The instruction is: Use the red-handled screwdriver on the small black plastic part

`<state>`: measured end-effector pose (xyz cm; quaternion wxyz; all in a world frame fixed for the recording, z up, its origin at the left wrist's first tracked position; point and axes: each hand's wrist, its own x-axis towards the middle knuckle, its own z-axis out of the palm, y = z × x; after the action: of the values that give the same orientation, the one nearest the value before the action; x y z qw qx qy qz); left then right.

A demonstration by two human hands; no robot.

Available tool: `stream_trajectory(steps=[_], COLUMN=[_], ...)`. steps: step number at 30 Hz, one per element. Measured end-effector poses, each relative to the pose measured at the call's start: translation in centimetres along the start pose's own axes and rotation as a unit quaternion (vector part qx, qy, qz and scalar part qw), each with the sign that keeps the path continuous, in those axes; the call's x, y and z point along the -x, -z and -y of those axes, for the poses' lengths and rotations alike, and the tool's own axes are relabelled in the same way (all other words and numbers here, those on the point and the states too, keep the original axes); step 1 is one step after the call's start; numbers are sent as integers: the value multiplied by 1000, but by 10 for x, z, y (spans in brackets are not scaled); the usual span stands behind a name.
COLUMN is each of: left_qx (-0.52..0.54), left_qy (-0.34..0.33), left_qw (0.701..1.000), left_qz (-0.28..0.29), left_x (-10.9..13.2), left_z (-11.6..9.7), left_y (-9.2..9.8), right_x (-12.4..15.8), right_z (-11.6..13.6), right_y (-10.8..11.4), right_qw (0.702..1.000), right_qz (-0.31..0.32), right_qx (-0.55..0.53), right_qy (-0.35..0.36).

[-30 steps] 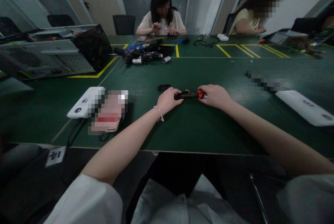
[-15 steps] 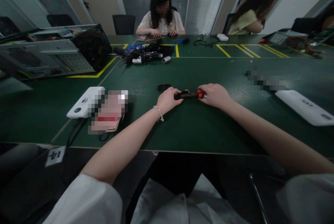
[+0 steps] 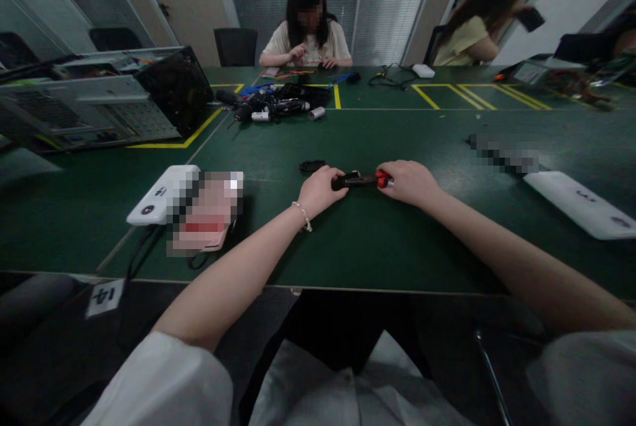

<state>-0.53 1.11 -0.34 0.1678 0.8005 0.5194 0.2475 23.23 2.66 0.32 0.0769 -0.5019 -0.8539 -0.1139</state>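
Observation:
My left hand (image 3: 318,191), with a bracelet at the wrist, is closed around a small black part (image 3: 338,183) just above the green table (image 3: 348,247). My right hand (image 3: 410,181) grips the red handles of a pair of pliers (image 3: 368,181). Their dark jaws point left and meet the black part; whether they bite on it, I cannot tell. Fingers hide much of the handles and of the part. Just beyond my left hand lies another small black piece (image 3: 311,165).
On the left are an opened computer case (image 3: 114,105), a white power bank (image 3: 163,194) and a pink phone (image 3: 209,207). Another white power bank (image 3: 581,204) lies right. Cables and tools (image 3: 278,103) are heaped farther back. A co-worker (image 3: 308,35) sits opposite.
My hands, the pliers and the black part have barely moved. The co-worker opposite has lifted one hand. At the far right, another person now holds up a dark flat object.

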Motion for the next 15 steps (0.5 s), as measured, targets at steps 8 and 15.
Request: stream_trajectory(steps=[8, 15], left_qx=[12, 3], left_qy=[-5, -3], left_qw=[1000, 1000], left_qz=[-7, 4], left_x=[-1, 1], left_z=[2, -1], left_y=[-2, 0], right_x=[1, 1], right_z=[-1, 1], right_y=[0, 2], right_qw=[1000, 1000], right_qz=[-3, 3], right_qx=[-10, -10], right_qy=[2, 0])
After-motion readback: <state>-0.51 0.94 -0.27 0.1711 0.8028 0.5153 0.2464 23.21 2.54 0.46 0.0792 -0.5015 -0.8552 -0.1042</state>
